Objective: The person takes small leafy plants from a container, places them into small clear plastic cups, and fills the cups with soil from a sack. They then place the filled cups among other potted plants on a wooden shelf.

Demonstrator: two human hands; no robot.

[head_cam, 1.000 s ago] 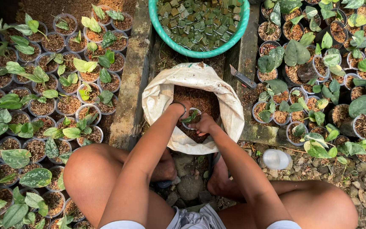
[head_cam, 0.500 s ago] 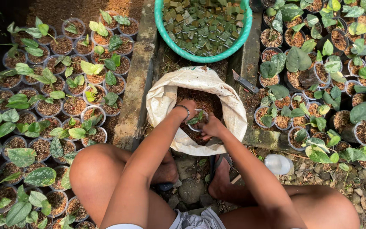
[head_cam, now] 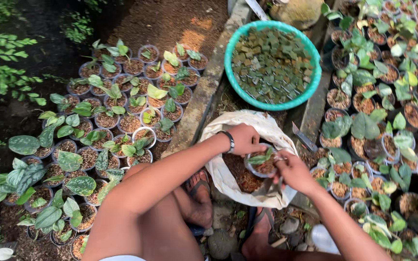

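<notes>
My left hand (head_cam: 244,139), with a dark wristband, grips the rim of a small clear plastic pot (head_cam: 263,165) that holds brown planting mix and a green leafy cutting. My right hand (head_cam: 293,171) is at the pot's right side, fingers on the mix beside the cutting. The pot hangs just above the open mouth of a white sack (head_cam: 223,176) full of brown coarse mix. I am squatting, with my knees and sandalled feet below the sack.
A teal basin (head_cam: 228,58) of green cuttings sits beyond the sack. Rows of potted seedlings (head_cam: 107,121) fill the ground at left, and more potted seedlings (head_cam: 388,121) stand at right. A concrete curb (head_cam: 204,96) runs between them. A knife (head_cam: 304,138) lies right of the sack.
Both hands have lifted the pot slightly out of the sack and toward the right. The camera has shifted, so the scene sits further right and lower.
</notes>
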